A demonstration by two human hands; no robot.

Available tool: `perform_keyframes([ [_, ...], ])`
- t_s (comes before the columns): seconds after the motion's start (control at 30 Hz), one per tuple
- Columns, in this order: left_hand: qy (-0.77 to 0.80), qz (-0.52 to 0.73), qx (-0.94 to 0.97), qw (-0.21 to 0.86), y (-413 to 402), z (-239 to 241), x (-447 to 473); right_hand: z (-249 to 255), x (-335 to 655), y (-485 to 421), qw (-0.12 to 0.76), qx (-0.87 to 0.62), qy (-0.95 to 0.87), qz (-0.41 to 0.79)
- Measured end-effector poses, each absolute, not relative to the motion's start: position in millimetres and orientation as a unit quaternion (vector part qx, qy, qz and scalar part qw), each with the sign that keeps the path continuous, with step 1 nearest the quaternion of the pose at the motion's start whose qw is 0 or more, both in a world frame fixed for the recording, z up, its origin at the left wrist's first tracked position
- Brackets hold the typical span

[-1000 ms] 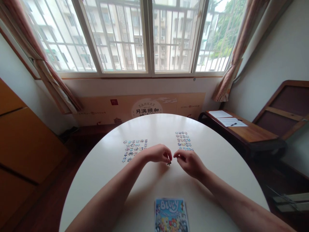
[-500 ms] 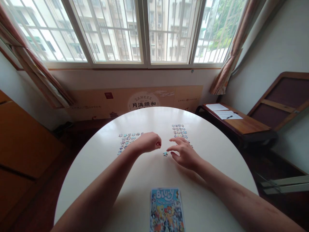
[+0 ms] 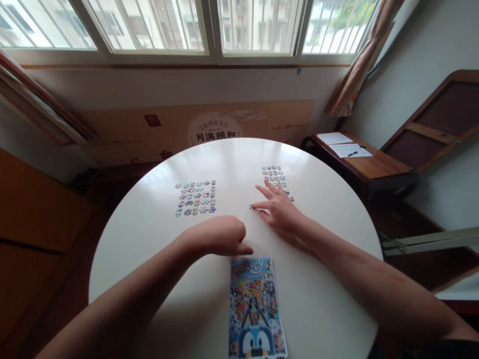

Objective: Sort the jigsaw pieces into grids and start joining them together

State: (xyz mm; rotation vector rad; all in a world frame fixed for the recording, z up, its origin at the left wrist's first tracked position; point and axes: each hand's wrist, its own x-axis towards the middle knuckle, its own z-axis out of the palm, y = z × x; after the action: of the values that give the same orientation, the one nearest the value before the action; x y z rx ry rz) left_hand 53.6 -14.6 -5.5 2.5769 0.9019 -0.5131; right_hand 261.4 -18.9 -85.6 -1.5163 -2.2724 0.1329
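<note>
My right hand [image 3: 279,207] reaches over the white table with its fingers spread. One fingertip meets a small jigsaw piece [image 3: 251,206] lying flat. Under and beyond those fingers stands a block of jigsaw pieces [image 3: 275,173], partly covered. My left hand [image 3: 224,235] is closed, fingers curled under and one digit jutting right, just above the top edge of a Bluey picture sheet [image 3: 256,304]. Whatever its fingers may hold is hidden. Another block of jigsaw pieces [image 3: 196,197], laid out in rows, lies beyond my left hand.
The round white table [image 3: 130,239] has its curved far edge near a printed cardboard panel [image 3: 254,119] under the window. To the right, a low wooden table [image 3: 389,167] carries papers [image 3: 350,149] and a pen.
My left hand has come nearer, down to the top of the picture sheet. The jigsaw piece is now at my right fingertip, slightly farther left. The view has tilted down.
</note>
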Motion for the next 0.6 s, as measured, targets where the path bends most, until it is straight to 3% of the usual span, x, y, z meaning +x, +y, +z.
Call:
perform_keyframes([
  [0.6, 0.323, -0.259, 0.903, 0.118, -39.5, -3.4, 53.1, -88.8, 255.4, -25.7, 0.176, -0.551, -0.815, 0.026],
])
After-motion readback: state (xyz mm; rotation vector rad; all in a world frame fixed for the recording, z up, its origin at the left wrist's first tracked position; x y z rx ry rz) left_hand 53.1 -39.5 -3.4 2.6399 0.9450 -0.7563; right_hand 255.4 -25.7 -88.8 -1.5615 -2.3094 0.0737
